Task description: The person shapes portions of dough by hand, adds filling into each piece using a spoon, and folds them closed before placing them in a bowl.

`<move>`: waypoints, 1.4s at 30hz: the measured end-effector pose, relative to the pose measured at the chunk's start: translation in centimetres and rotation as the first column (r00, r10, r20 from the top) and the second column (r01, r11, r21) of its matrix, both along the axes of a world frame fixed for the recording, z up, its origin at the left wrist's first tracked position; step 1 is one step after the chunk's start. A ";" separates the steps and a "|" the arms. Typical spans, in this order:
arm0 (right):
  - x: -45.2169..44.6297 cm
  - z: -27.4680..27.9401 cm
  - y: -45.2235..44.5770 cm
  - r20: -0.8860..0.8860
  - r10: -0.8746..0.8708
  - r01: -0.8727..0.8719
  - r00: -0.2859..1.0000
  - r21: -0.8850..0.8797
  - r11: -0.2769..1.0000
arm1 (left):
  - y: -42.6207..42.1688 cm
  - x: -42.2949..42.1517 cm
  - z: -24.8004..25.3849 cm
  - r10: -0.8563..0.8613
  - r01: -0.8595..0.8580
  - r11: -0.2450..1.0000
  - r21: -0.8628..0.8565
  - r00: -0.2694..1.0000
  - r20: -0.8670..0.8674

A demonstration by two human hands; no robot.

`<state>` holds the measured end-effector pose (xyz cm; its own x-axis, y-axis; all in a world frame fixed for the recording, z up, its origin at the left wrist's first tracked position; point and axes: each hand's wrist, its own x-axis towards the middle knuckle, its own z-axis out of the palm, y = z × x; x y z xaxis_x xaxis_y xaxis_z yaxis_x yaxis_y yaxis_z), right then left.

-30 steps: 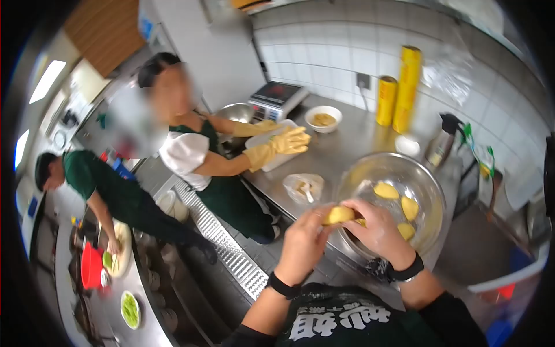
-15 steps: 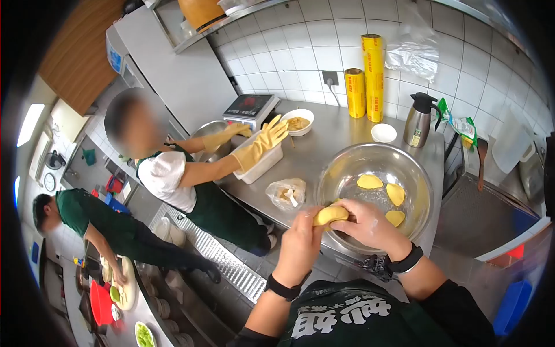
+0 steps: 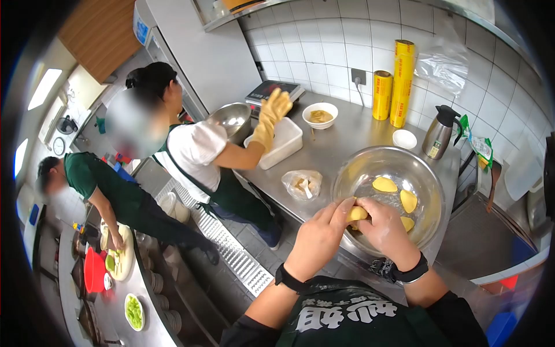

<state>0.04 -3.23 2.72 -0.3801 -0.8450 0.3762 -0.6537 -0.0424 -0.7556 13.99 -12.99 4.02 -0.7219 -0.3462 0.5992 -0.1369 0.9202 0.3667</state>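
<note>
A yellow half-moon dumpling [image 3: 357,214] is pinched between the fingers of my left hand [image 3: 321,232] and my right hand [image 3: 386,230]. Both hands are closed on it, over the near left rim of a large steel bowl [image 3: 426,222]. My fingers hide part of its edge. White powder marks my right hand. Inside the bowl lie several more yellow dumplings [image 3: 384,184], set apart from one another. Left of the bowl, a clear plastic bag [image 3: 293,186] holds pale filling, with a white spoon [image 3: 307,189] in it.
Behind the bowl stand a small white bowl [image 3: 404,139], a steel jug [image 3: 437,134] and yellow film rolls [image 3: 401,87]. A co-worker's gloved hand [image 3: 269,118] is over a white tub [image 3: 285,141]. Another person [image 3: 115,188] works at the left counter.
My hands have tilted the dumpling and now cover more of it. The view has shifted, so the scene sits further right. The nearer co-worker has turned, and a gloved arm has drawn back.
</note>
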 end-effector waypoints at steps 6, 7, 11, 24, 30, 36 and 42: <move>0.0 -0.7 -0.8 0.195 0.076 -0.076 0.978 -0.006 0.997 | -0.3 0.7 -0.7 0.033 -0.031 0.986 0.164 0.999 -0.010; -0.4 -0.4 -0.8 0.078 0.035 -0.040 0.996 0.063 0.997 | 0.2 0.6 0.2 0.097 -0.096 0.992 0.088 0.995 -0.006; 0.2 -1.1 -1.1 -0.057 0.007 -0.012 0.998 -0.089 0.996 | -0.8 0.5 -0.2 0.009 -0.008 0.999 0.034 1.000 -0.028; -0.4 -0.6 -2.3 0.029 0.073 -0.068 0.997 -0.148 0.987 | -1.3 0.1 -0.9 0.043 -0.041 0.991 0.129 0.999 -0.010; -0.4 -0.7 -2.1 -0.102 0.041 -0.050 0.994 -0.089 0.995 | -1.2 0.2 -0.2 0.025 -0.028 0.998 0.057 0.999 0.046; -1.1 0.1 -2.8 0.008 0.108 -0.108 0.994 0.039 0.993 | -0.9 0.1 1.2 0.034 -0.029 0.996 0.083 0.998 -0.055; 0.5 0.1 -3.9 0.361 0.240 -0.187 0.901 -0.175 0.967 | -2.2 1.3 -0.8 0.081 -0.080 0.997 0.012 0.989 -0.124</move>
<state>0.54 -7.08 2.86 -0.3313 -0.8741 0.3552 -0.2860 -0.2657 -0.9206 15.25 -15.19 3.25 -0.6110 -0.4051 0.6801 -0.1636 0.9052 0.3922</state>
